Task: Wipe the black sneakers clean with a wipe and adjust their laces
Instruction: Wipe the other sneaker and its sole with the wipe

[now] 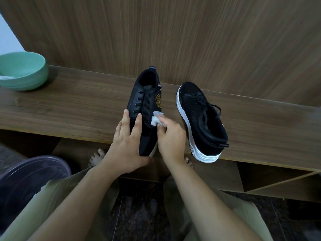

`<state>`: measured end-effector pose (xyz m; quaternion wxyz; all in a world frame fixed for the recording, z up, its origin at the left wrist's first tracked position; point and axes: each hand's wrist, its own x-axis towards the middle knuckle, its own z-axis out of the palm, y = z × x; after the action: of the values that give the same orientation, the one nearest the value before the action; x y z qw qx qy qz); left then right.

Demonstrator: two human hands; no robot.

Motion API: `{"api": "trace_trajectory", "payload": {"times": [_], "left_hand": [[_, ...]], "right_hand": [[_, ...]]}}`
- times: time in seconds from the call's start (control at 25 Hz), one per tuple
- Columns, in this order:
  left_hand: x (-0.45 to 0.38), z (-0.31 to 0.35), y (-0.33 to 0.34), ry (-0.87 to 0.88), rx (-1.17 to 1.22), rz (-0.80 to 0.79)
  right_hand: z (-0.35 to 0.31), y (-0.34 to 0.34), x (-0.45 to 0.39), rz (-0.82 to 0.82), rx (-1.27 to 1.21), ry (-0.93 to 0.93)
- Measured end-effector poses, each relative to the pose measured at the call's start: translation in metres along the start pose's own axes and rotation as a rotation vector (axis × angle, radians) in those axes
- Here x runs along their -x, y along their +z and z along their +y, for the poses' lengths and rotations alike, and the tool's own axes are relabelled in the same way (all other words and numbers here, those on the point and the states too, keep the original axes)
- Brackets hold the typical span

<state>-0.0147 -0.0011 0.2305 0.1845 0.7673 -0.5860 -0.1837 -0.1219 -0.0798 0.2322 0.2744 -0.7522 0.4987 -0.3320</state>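
On the desk (78, 108), the left hand (128, 145) is lying flat, steadying the sneaker (145, 101) while the right hand (171, 136) is pinching a wipe (156, 118) at its two o'clock side.

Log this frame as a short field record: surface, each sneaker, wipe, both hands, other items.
surface: wooden shelf against a wood-panel wall
sneaker being cleaned: black sneaker with gold badge, toe toward the person
other sneaker: black sneaker with white sole, to its right, heel overhanging the shelf edge, laces loose
wipe: white wipe, pressed on the badge sneaker's side
left hand: fingers straight, steadying the badge sneaker
right hand: pinching the wipe
other items: green bowl at shelf's left end; dark basin on the floor
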Motion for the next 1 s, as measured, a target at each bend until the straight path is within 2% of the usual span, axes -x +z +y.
{"api": "trace_trajectory", "payload": {"times": [0.12, 0.28, 0.36, 0.52, 0.6, 0.68, 0.76, 0.92, 1.0], "left_hand": [[0.000, -0.002, -0.003, 0.017, 0.028, -0.006], [-0.001, -0.003, -0.006, 0.000, 0.047, -0.029], [0.000, -0.001, -0.007, -0.003, 0.045, -0.058], [0.000, -0.010, -0.021, -0.010, 0.086, -0.194], [-0.002, -0.024, -0.038, -0.038, -0.029, -0.242], [-0.006, -0.037, -0.053, -0.130, -0.173, -0.191], [-0.012, -0.038, -0.056, -0.224, -0.188, -0.070], [-0.034, -0.011, -0.026, -0.198, -0.101, 0.238], [-0.053, -0.004, -0.017, -0.163, -0.147, 0.296]], "right_hand": [[-0.008, -0.011, 0.035, -0.053, 0.080, -0.079], [-0.005, -0.001, 0.052, 0.073, 0.057, -0.248], [-0.003, 0.003, 0.023, 0.057, -0.009, -0.158], [0.010, -0.003, -0.025, -0.022, -0.027, 0.172], [0.005, -0.005, -0.014, -0.137, -0.027, 0.156], [-0.001, -0.007, 0.008, -0.283, 0.056, 0.051], [-0.004, -0.009, 0.023, -0.326, 0.122, -0.026], [-0.007, -0.018, 0.007, -0.186, 0.102, 0.054], [-0.007, -0.021, 0.002, -0.151, 0.025, 0.085]]}}
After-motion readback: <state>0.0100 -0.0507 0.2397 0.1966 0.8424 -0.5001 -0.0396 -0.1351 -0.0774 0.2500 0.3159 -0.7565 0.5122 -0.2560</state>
